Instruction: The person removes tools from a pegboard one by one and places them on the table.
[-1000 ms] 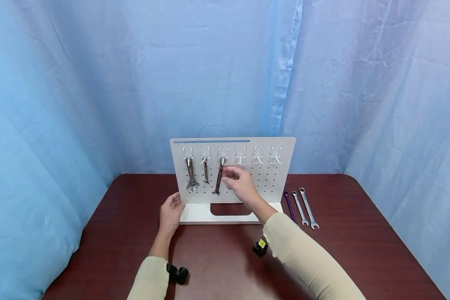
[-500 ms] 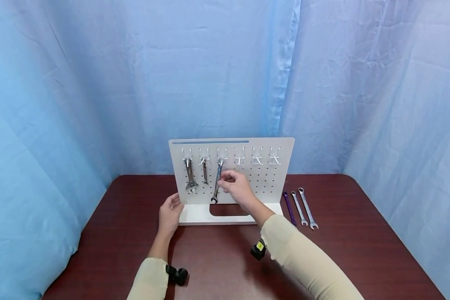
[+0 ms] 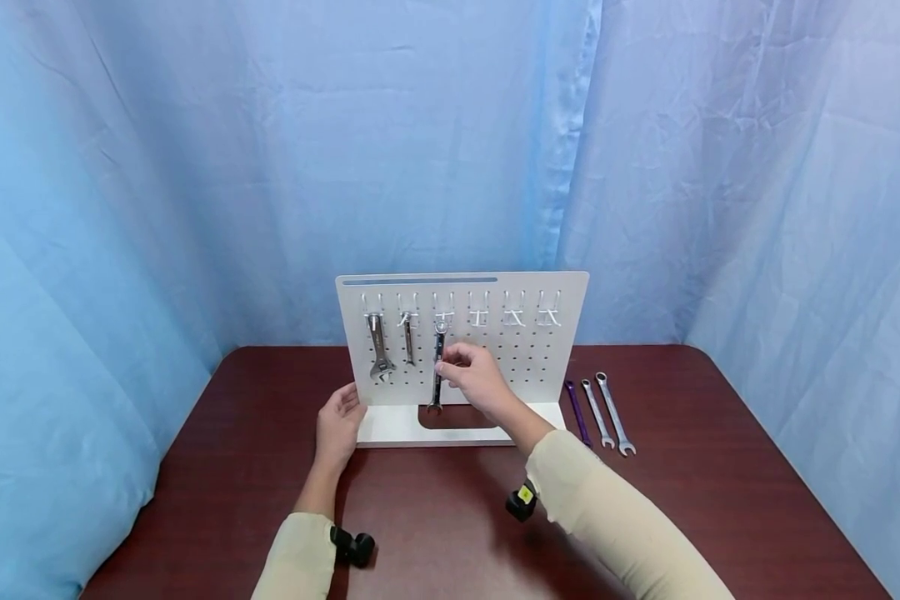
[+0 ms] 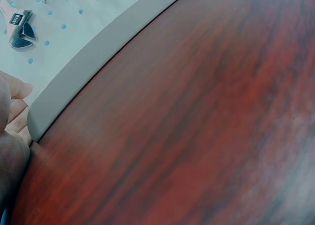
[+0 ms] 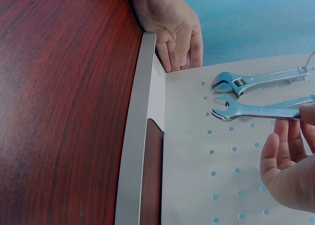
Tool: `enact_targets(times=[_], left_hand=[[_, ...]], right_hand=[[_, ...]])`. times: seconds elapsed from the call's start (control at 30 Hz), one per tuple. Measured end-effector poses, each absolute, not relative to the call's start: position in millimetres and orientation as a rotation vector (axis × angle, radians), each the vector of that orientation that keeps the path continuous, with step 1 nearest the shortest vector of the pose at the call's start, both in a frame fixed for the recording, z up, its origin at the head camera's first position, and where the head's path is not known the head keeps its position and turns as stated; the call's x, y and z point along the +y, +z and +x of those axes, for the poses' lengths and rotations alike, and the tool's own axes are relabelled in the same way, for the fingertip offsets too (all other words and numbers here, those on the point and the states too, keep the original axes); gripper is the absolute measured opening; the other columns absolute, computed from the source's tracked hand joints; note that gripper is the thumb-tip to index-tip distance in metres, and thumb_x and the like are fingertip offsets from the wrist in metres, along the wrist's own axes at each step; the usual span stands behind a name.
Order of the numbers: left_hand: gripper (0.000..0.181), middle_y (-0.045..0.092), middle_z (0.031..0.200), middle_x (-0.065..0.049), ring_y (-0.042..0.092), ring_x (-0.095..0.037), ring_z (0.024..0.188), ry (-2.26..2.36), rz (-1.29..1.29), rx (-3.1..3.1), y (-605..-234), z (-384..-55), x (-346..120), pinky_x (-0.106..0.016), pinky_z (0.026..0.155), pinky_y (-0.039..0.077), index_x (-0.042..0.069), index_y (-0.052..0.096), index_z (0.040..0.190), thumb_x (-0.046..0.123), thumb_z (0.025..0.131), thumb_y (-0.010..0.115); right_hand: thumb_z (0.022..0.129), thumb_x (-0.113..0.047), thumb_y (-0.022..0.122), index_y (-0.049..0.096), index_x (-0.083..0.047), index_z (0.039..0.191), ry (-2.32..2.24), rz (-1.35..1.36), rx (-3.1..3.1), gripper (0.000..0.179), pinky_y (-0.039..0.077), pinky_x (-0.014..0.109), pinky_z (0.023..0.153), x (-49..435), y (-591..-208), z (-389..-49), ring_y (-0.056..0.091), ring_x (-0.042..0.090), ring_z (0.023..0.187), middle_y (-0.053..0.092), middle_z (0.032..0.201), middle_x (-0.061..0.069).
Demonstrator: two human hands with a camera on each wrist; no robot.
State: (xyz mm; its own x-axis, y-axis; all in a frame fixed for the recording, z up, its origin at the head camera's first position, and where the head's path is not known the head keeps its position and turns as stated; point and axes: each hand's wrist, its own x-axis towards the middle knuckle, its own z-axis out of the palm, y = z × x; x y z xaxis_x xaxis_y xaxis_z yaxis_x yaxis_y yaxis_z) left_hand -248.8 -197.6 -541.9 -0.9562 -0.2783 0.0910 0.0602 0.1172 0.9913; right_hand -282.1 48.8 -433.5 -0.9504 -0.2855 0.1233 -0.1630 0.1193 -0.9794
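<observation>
My right hand (image 3: 476, 379) pinches a combination wrench (image 3: 438, 375) by its shank between thumb and fingers. The ring end is up, close under the third hook (image 3: 444, 317) of the white pegboard (image 3: 525, 358); the open jaw points down. In the right wrist view this wrench (image 5: 256, 111) lies across the board's face, its ring end out of frame. At the board's lower left corner, my left hand (image 3: 340, 425) holds the edge, thumb in front and fingers partly hidden behind. An adjustable wrench (image 3: 380, 350) and a small wrench (image 3: 409, 342) hang from the first two hooks.
Right of the board, a purple wrench (image 3: 578, 412) and two silver combination wrenches, one shorter (image 3: 597, 414) and one longer (image 3: 616, 414), lie on the dark red table (image 3: 435, 517). Bare hooks (image 3: 513, 318) line the board's right half. Blue curtains (image 3: 420, 150) surround the table.
My right hand, beside the hanging wrench at first, has taken hold of its shank. The wrench has turned more upright and its ring end sits slightly lower. My left hand has stayed put.
</observation>
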Motion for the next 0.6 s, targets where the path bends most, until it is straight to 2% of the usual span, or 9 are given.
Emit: enact_targets(times=[0.23, 0.6], left_hand=[[0.046, 0.053, 0.14, -0.027, 0.051, -0.035, 0.133, -1.914, 0.241, -2.152, -540, -248, -199, -0.046, 0.109, 0.044, -0.006, 0.05, 0.142, -0.003, 0.097, 0.06], [0.046, 0.054, 0.139, -0.026, 0.051, -0.035, 0.132, -1.898, 0.258, -2.169, -539, -249, -198, -0.048, 0.109, 0.044, -0.004, 0.051, 0.142, -0.003, 0.097, 0.06]], right_hand=[[0.095, -0.006, 0.067, 0.067, 0.003, 0.098, -1.97, -0.443, 2.229, 0.01, 0.06, 0.04, 0.083, 53, -432, -278, 0.062, 0.018, 0.089, 0.064, 0.099, 0.011], [0.095, -0.005, 0.065, 0.065, 0.004, 0.096, -1.971, -0.486, 2.183, 0.01, 0.061, 0.049, 0.078, 57, -425, -267, 0.06, 0.017, 0.082, 0.063, 0.093, 0.011]])
